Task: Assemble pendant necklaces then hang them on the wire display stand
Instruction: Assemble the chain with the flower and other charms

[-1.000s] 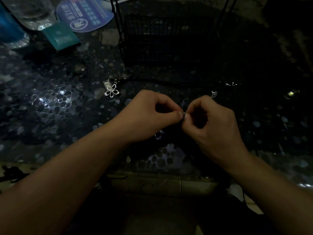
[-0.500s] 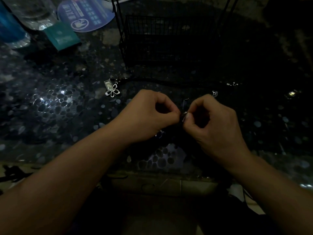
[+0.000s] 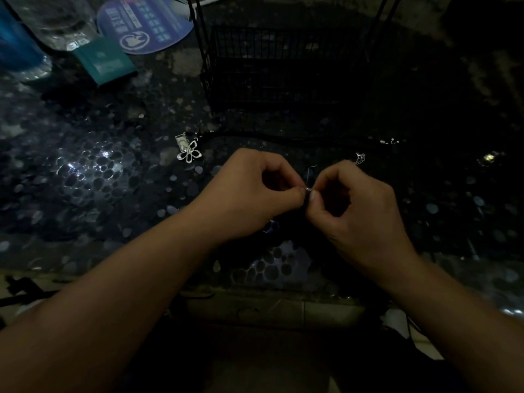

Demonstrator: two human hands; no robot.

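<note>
My left hand (image 3: 249, 194) and my right hand (image 3: 357, 211) meet fingertip to fingertip over the dark pebble-patterned table. Between them they pinch a tiny silver clasp (image 3: 308, 189) on a dark cord that is hard to make out. A small dark pendant (image 3: 269, 226) hangs below my left hand. A silver flower pendant (image 3: 189, 154) lies on the table to the left. A small silver pendant (image 3: 360, 158) lies to the right, behind my right hand. The black wire display stand (image 3: 283, 63) stands at the back centre. A black cord (image 3: 283, 136) lies in front of it.
At the back left stand a clear bottle (image 3: 56, 21), a blue bottle (image 3: 17, 43), a teal box (image 3: 105, 63) and a round blue fan (image 3: 144, 21). Small silver findings (image 3: 392, 141) and a shiny bead (image 3: 489, 157) lie at the right. The table's near edge (image 3: 269, 290) runs below my wrists.
Both hands stay pinched together in nearly the same place; only the fingertips have shifted slightly on the small clasp.
</note>
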